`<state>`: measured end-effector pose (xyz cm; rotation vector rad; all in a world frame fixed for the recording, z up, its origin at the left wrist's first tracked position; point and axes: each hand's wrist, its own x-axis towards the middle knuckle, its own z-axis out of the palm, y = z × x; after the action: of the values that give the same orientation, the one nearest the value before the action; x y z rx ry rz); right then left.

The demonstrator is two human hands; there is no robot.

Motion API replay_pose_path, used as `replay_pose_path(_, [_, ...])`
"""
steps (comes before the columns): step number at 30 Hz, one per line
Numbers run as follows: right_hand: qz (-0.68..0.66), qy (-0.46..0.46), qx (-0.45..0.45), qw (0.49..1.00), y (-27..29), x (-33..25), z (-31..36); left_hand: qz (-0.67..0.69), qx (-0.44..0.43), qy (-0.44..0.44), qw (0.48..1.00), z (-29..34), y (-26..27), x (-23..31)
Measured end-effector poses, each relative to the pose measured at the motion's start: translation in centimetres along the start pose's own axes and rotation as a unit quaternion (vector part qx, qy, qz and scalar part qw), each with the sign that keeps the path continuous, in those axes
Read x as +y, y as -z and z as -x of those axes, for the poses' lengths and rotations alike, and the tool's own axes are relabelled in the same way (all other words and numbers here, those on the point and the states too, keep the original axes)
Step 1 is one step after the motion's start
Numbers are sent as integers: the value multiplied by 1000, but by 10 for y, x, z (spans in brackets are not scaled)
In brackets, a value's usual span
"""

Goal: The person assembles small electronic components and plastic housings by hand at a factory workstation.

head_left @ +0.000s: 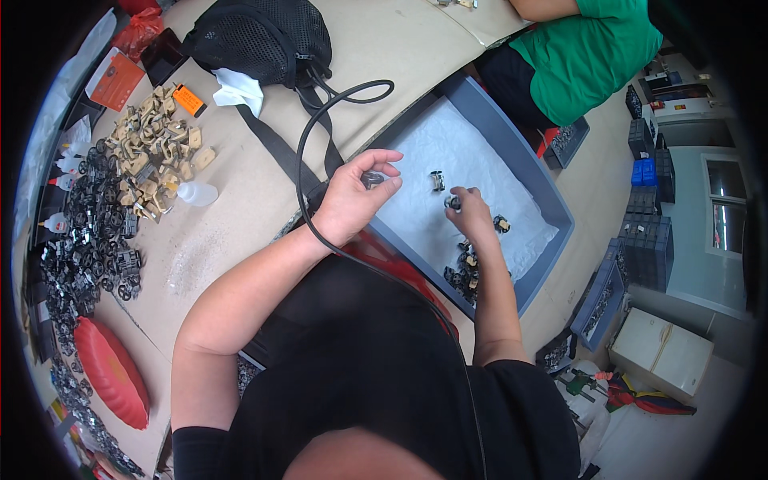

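My left hand [356, 198] is curled above the near left edge of a grey-blue tray [552, 268], its fingers closed round a small dark round part [371, 180] that they partly cover. Inside the tray, my right hand [474, 214] pinches a small black wheeled piece [454, 202] over the white liner [488, 156]. Close by on the liner lie a small wheeled assembly [438, 181] and another dark-and-tan assembly [502, 224]. Several more black pieces [462, 276] are heaped beside my right forearm.
On the left table lie a heap of tan parts [156, 148], black wheeled parts [88, 240], a white bottle [197, 194] and a red dish [112, 372]. A black mesh bag [260, 44] and looping black cable [308, 120] sit ahead. Someone in a green shirt [588, 64] is beyond the tray.
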<state>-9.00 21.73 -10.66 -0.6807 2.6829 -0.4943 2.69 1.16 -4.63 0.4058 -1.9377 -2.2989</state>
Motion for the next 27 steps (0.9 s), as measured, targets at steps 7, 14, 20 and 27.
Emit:
replay_pose_path(7, [-166,27,-51,984,-97,-29,-37,35,-1,19,999,2,-1,3])
replay_pose_path(14, [-197,-11,-51,979,-133,-35,-55,24,-7,13,1000,1,-1,4])
replay_pose_path(20, [-224,-45,-29,973,-112,-6,-52,29,-9,26,999,1,-1,6])
replay_pose_path(27, [-145,4,-33,989,-108,-54,-31,56,-8,32,998,2,-1,5])
